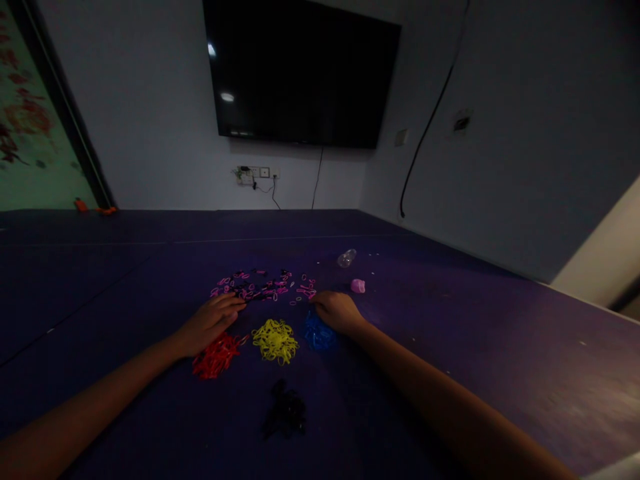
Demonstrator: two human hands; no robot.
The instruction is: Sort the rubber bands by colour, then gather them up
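Note:
Small rubber bands lie in piles on a dark purple surface. My left hand reaches over the near left edge of a loose spread of mixed pink and black rubber bands, its fingers stretched out and touching them. Just below that hand is a red rubber band pile. Yellow rubber bands sit between my hands. My right hand is closed, fingers curled down beside a few pink rubber bands; what its fingertips hold is hidden. Partly under it are blue rubber bands. Black rubber bands lie nearest me.
Beyond my right hand are a pink lump-like object and a clear plastic piece. The purple surface runs back to a wall with a television, sockets and a hanging black cable.

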